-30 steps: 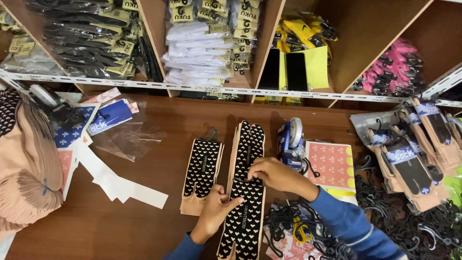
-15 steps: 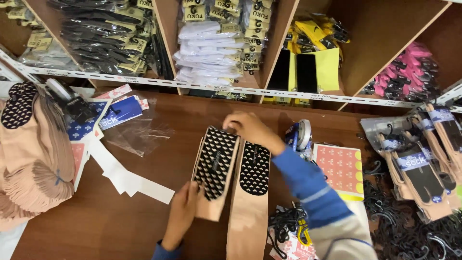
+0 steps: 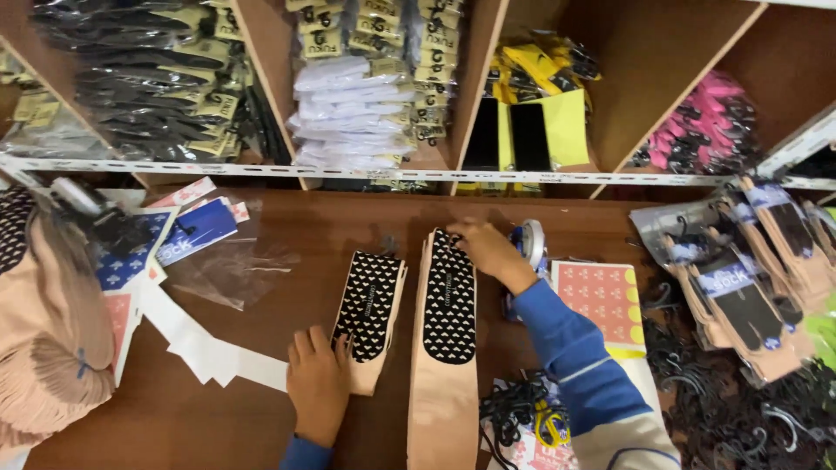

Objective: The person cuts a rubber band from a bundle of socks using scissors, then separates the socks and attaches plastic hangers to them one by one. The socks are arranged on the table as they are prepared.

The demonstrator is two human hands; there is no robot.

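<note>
- Head view: left hand (image 3: 318, 383) at lower centre of frame, lying flat with fingers spread on the brown wooden surface (image 3: 261, 418), fingertips touching the lower edge of the short sock (image 3: 370, 309); gripping nothing.
- Short sock is beige with a black patterned grip sole, lying flat just left of centre.
- Right hand (image 3: 488, 251) at centre, fingers curled down on the top end of the long sock (image 3: 446, 339); looks like pinching its edge, exact grip hard to tell.
- Long sock, same beige with black patterned sole, runs from centre down to the bottom edge, just beside the short sock.
- Blue sleeve (image 3: 570, 357) runs to lower right.
- Tape dispenser (image 3: 527, 244) just right of the right hand.
- Red patterned card (image 3: 605, 300) right of centre.
- Pile of black hooks (image 3: 731, 409) lower right.
- Clear plastic bag (image 3: 231, 265) left of centre.
- Stack of beige socks (image 3: 43, 339) at left edge.
- Shelf compartments along top hold packed socks: black, white (image 3: 348, 113), yellow, pink (image 3: 705, 122).
</note>
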